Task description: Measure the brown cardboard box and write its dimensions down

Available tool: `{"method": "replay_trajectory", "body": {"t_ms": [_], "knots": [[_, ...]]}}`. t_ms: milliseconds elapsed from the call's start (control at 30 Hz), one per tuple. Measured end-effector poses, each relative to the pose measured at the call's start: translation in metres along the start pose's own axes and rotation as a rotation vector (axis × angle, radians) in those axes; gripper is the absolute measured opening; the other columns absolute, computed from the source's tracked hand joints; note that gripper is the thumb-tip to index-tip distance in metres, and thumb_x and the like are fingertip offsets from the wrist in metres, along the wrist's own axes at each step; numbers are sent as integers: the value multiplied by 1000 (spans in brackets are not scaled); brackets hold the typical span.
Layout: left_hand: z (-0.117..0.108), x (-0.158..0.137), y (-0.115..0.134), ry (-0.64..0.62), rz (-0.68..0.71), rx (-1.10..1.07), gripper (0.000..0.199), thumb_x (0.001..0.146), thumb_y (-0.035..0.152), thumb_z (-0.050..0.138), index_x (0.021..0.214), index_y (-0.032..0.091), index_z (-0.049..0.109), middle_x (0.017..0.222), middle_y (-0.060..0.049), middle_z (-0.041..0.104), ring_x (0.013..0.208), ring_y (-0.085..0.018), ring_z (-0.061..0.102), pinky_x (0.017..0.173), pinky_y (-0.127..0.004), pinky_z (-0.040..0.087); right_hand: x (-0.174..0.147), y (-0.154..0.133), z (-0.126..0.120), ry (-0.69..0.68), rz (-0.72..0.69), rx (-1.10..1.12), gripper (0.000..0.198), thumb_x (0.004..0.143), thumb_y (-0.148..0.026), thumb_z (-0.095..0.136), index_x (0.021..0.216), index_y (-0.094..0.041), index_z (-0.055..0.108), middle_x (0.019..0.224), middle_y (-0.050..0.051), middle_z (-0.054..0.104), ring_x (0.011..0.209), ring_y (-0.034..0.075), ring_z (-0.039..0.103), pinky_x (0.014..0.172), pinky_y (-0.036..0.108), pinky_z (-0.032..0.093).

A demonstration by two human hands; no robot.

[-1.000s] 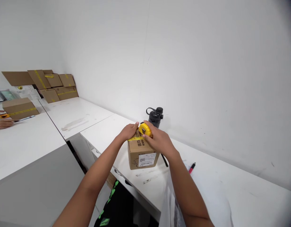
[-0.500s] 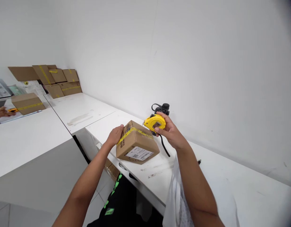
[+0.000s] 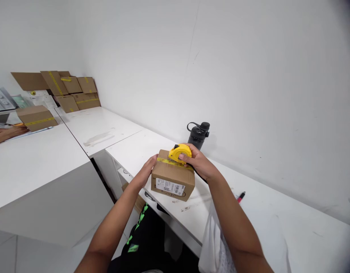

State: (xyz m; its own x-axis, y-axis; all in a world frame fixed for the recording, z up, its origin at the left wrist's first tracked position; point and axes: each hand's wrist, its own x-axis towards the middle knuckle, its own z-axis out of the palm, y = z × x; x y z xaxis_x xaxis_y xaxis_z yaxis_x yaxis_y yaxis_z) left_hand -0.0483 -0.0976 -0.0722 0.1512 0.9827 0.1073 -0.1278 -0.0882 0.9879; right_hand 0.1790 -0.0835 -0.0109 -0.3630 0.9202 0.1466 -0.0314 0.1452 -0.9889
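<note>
My left hand [image 3: 146, 172] is pressed along the left side of a small brown cardboard box [image 3: 175, 174], its fingers partly out of sight against the box. Yellow tape runs across the top of the box, and a white printed label [image 3: 170, 186] is on the side facing me. A yellow tape measure [image 3: 180, 153] is gripped in my right hand [image 3: 200, 163], over the far part of the box top. Whether its case touches the cardboard I cannot tell. A dark strap hangs from it.
Behind the box stands a dark water bottle [image 3: 198, 135] against the wall. A red and black pen [image 3: 241, 196] lies on the white desk [image 3: 260, 227] at right. Taped cardboard boxes [image 3: 85, 101] are stacked at far left. Another person's arm [image 3: 10, 133] reaches in at the left.
The box has turned so its label faces me more squarely and sits more level. My right hand has brought the tape measure left and down, over the box top.
</note>
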Motion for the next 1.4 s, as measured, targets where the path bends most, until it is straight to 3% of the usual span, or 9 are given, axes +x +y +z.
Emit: {"method": "replay_trajectory", "body": {"t_ms": [67, 200, 467, 833, 933, 1067, 1167, 1233, 1400], "knots": [[5, -5, 7, -72, -67, -87, 60, 87, 51, 57, 140, 24, 46, 138, -7, 56, 123, -28, 54, 103, -39, 41, -1, -1, 0, -20, 2, -8, 48, 75, -46, 75, 116, -31, 55, 111, -1, 64, 99, 20, 59, 80, 31, 48], [9, -7, 10, -62, -154, -130, 69, 84, 42, 62, 145, 24, 36, 140, -8, 54, 119, -29, 57, 101, -40, 43, -1, -3, 1, -45, 10, -22, 49, 75, -45, 75, 117, -31, 54, 109, -1, 63, 97, 19, 58, 79, 30, 49], [6, -7, 10, -108, -129, -67, 67, 86, 43, 56, 147, 24, 34, 140, -8, 55, 117, -27, 59, 99, -37, 45, -3, -6, 4, -53, 11, -51, 50, 75, -46, 74, 118, -31, 53, 107, 0, 63, 93, 19, 60, 74, 29, 50], [7, -8, 10, -90, -138, -90, 68, 86, 42, 58, 146, 24, 35, 140, -7, 55, 119, -27, 58, 102, -38, 43, -6, -10, 7, -76, 6, -61, 49, 76, -46, 74, 118, -30, 53, 108, -1, 62, 98, 19, 60, 83, 31, 50], [8, -9, 11, -92, -125, -118, 68, 86, 41, 59, 146, 23, 34, 139, -8, 55, 118, -27, 58, 100, -37, 45, -4, -9, 10, -67, -24, -134, 50, 76, -47, 73, 118, -30, 52, 110, 0, 63, 99, 20, 60, 84, 33, 50], [7, -7, 9, -62, -176, -148, 78, 81, 40, 67, 148, 23, 31, 144, -11, 50, 120, -28, 57, 101, -39, 45, 8, -11, 19, 1, -62, -386, 47, 79, -49, 67, 118, -28, 51, 106, 2, 64, 95, 23, 61, 82, 38, 49], [8, -8, 7, 4, -114, -169, 88, 76, 35, 74, 150, 27, 27, 152, -11, 39, 128, -28, 50, 106, -40, 41, 20, -16, 30, -138, -112, -538, 46, 83, -47, 63, 123, -28, 47, 108, 2, 64, 96, 23, 61, 83, 39, 48], [11, -10, 6, 39, -33, -152, 88, 75, 36, 74, 149, 29, 27, 151, -10, 41, 131, -28, 48, 107, -41, 41, 26, -20, 36, -250, -152, -599, 45, 85, -44, 60, 125, -28, 45, 108, 2, 63, 95, 23, 60, 82, 38, 47], [19, -14, 4, 114, 90, -7, 56, 87, 44, 57, 138, 24, 49, 134, -6, 61, 121, -28, 56, 102, -41, 45, 33, -24, 41, -305, -161, -723, 42, 87, -43, 58, 123, -27, 43, 107, 4, 64, 93, 24, 61, 79, 36, 46]]}}
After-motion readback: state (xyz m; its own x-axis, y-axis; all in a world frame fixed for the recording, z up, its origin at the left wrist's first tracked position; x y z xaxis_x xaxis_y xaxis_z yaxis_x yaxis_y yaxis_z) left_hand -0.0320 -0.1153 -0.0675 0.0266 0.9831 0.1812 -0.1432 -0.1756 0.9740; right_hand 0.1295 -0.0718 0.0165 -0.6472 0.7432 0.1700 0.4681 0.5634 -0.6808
